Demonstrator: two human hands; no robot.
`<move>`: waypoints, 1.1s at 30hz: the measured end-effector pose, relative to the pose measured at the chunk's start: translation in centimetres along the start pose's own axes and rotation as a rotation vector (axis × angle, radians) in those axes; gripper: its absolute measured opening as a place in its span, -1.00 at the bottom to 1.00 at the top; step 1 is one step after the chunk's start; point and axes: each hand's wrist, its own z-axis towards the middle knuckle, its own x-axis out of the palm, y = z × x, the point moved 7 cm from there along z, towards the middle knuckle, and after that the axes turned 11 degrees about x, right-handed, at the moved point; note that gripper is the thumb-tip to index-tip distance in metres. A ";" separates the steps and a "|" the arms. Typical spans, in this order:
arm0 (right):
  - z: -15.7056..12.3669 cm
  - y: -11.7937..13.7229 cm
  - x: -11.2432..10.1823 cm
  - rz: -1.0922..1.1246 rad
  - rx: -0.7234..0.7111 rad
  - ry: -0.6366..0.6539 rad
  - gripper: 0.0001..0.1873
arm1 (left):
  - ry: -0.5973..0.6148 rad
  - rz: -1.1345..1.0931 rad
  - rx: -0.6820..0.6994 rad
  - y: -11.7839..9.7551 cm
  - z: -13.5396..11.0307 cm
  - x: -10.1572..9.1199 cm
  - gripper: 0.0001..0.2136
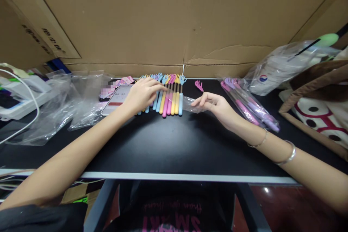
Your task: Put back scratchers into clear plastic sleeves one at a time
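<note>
Nearest to the camera is the person's black shirt, which has pink letters on it. Behind it stands a black table with a pale front edge. At the far left of the table there is a white power strip, and a white cable makes a curve in front of it. Next to it lie some clear plastic bags, flat and wrinkled. Then comes a phone with numbers on its screen, and pink papers are just behind it.

The left hand is placed above the left part of a row of back scratchers. Its fingers are bent a little and point to the right, near a clear sleeve; whether they grip anything, one cannot tell. The scratchers, in blue, yellow, pink and purple, lie side by side in the middle of the table, with handles toward the person.

The right hand pinches the right end of this sleeve between thumb and forefinger. Just behind this hand appears the head of a pink scratcher; its handle is hidden. Farther right lie wrapped scratchers, pink and purple, then a cup inside a plastic bag, and a cloth bag with brown trim.
</note>
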 end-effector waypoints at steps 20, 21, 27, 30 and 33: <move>-1.2 0.5 1.9 -0.406 -0.309 0.004 -0.81 | -0.044 -0.279 0.212 -7.6 0.9 2.0 -0.57; -1.2 0.4 1.9 -0.410 -0.315 0.006 -0.80 | -0.047 -0.282 0.210 -7.5 0.8 2.1 -0.57; -1.5 0.8 2.4 -0.528 -0.361 0.013 -0.85 | -0.036 -0.294 0.219 -7.7 0.8 2.1 -0.59; -2.0 1.3 3.0 -0.728 -0.446 -0.006 -0.86 | -0.006 -0.279 0.207 -8.0 0.9 2.0 -0.62; -2.7 1.8 3.6 -1.035 -0.597 -0.078 -0.83 | 0.014 -0.257 0.205 -8.1 1.0 1.8 -0.63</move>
